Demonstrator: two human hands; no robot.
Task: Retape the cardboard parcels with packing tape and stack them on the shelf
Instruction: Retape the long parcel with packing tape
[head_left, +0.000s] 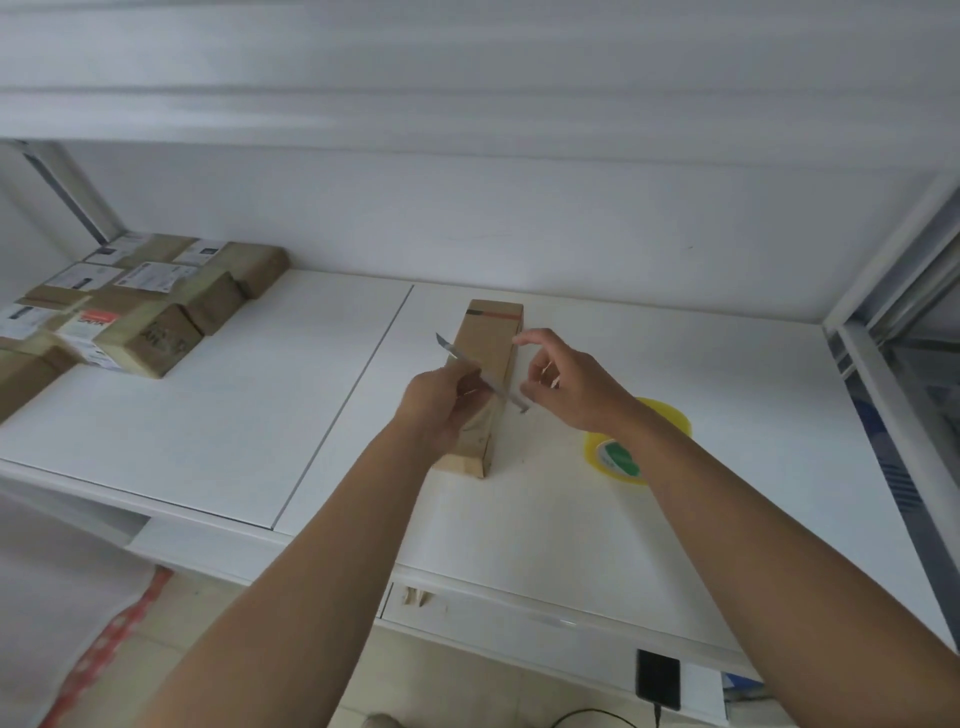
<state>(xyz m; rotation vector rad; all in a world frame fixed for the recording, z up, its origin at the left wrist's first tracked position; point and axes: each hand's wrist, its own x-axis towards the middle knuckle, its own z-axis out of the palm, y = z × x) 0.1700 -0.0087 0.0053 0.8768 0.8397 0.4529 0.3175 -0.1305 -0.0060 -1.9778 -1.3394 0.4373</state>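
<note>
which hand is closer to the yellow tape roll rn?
Right. The right hand hovers just up-left of the tape roll, its forearm crossing over the roll. The left hand sits farther left, gripping a knife over the long box.

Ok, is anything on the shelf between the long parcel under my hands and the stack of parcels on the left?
Nothing visible. The white shelf surface lies bare between the long parcel and the stacked parcels. The tape roll sits on the opposite side.
</note>
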